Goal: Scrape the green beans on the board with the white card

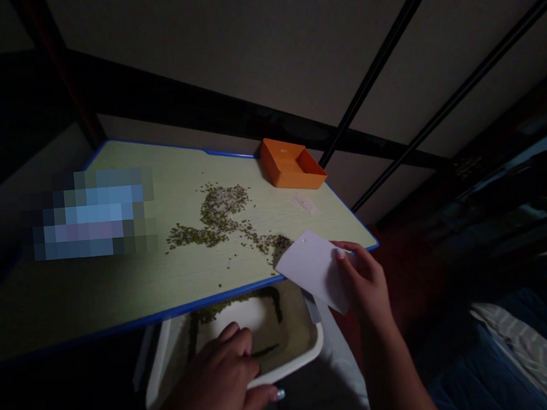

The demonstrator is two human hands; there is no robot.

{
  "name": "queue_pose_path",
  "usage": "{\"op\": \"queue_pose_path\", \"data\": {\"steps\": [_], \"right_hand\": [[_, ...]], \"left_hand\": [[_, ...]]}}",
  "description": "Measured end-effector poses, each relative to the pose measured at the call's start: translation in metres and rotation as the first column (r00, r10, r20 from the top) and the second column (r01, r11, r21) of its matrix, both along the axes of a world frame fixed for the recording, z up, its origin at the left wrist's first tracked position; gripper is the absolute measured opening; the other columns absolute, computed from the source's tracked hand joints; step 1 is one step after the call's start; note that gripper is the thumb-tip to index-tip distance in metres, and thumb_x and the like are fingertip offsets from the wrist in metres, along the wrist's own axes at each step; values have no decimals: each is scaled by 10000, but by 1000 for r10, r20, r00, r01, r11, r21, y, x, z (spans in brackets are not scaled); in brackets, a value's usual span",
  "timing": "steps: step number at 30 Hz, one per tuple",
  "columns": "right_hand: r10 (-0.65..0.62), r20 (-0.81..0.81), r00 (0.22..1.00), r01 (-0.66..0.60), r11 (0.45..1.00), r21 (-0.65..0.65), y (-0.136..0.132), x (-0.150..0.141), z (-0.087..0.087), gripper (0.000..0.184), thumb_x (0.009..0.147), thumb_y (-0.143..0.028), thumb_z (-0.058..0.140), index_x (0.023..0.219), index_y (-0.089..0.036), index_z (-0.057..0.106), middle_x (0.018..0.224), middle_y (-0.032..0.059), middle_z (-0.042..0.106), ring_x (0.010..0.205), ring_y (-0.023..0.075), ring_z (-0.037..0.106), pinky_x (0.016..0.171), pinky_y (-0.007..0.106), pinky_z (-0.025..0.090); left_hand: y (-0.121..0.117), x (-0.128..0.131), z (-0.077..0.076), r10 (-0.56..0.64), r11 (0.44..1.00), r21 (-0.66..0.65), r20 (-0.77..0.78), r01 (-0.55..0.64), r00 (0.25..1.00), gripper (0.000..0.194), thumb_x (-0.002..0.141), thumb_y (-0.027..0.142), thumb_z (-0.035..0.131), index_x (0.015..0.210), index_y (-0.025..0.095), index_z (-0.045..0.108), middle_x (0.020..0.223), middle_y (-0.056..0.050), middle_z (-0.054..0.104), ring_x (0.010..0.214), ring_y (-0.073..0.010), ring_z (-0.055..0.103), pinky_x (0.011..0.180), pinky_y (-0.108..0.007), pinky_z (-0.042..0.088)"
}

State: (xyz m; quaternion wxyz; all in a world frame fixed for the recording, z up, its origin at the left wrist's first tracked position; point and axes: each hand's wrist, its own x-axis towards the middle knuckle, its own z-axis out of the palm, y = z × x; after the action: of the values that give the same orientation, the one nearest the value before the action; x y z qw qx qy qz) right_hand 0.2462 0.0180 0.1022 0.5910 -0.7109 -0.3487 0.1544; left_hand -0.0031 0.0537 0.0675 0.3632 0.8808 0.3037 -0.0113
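My right hand (362, 283) is closed on a white card (314, 268), whose edge rests on the table near its front right corner, beside a spread of small green beans (218, 219). Below the table's front edge, my left hand (221, 376) grips the near rim of a white tray (295, 358), fingers inside and thumb under the rim. Some green beans (229, 304) lie in the tray along its far side. The tray's left part is dark and partly hidden under the table.
The pale table (118, 280) has a blue rim. An orange box (292, 164) stands open at its far right edge, and a small clear wrapper (305, 204) lies in front of it. A blurred patch covers the table's left. Bedding lies at the lower right.
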Motion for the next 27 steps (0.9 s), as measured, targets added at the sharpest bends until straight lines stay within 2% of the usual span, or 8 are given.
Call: {"op": "queue_pose_path", "data": {"steps": [4, 9, 12, 16, 19, 27], "right_hand": [[-26, -27, 999, 26, 1000, 6, -1, -1, 2, 317, 751, -475, 684, 911, -201, 682, 882, 51, 723, 731, 177, 622, 590, 245, 446], [-72, -13, 997, 72, 997, 18, 3, 6, -4, 371, 712, -499, 704, 909, -185, 688, 884, 65, 726, 718, 183, 616, 571, 250, 437], [-105, -4, 994, 105, 994, 16, 5, 10, -7, 386, 730, -505, 687, 933, -177, 682, 866, 68, 727, 700, 182, 610, 560, 252, 425], [-131, 42, 990, 129, 990, 47, 6, 12, -8, 372, 752, -494, 675, 940, -173, 683, 920, 78, 730, 774, 193, 629, 628, 269, 449], [-134, 51, 990, 131, 989, 69, 6, 11, -8, 354, 760, -481, 672, 942, -178, 687, 936, 75, 731, 816, 196, 634, 660, 274, 456], [-108, 52, 993, 104, 992, 71, 14, 6, -5, 364, 752, -475, 660, 942, -165, 683, 949, 92, 732, 787, 201, 636, 628, 277, 453]], "left_hand": [[1, 0, -2, -2, 1000, -30, 44, 3, 999, 144, 865, 316, 649, 785, 207, 699, 1005, -37, 616, 1105, -282, 538, 986, -479, 404], [-1, 0, -2, 21, 999, -46, 53, -18, 998, 148, 860, 316, 649, 767, 207, 690, 987, -28, 614, 1076, -275, 546, 947, -458, 424], [0, 0, 0, 14, 999, -47, 29, -13, 999, 144, 866, 318, 646, 793, 205, 697, 994, -33, 614, 1090, -280, 542, 964, -470, 411], [2, 2, 4, -11, 998, -70, -32, 9, 999, 173, 880, 334, 628, 790, 202, 695, 1009, -47, 605, 1081, -290, 541, 949, -484, 412], [2, 2, 7, -8, 998, -69, -50, 5, 999, 164, 884, 322, 621, 802, 201, 696, 1031, -52, 601, 1111, -295, 527, 964, -484, 404], [2, 3, 5, -12, 998, -56, -29, 11, 1000, 171, 892, 329, 609, 820, 202, 699, 1013, -44, 604, 1108, -283, 531, 985, -477, 390]]}}
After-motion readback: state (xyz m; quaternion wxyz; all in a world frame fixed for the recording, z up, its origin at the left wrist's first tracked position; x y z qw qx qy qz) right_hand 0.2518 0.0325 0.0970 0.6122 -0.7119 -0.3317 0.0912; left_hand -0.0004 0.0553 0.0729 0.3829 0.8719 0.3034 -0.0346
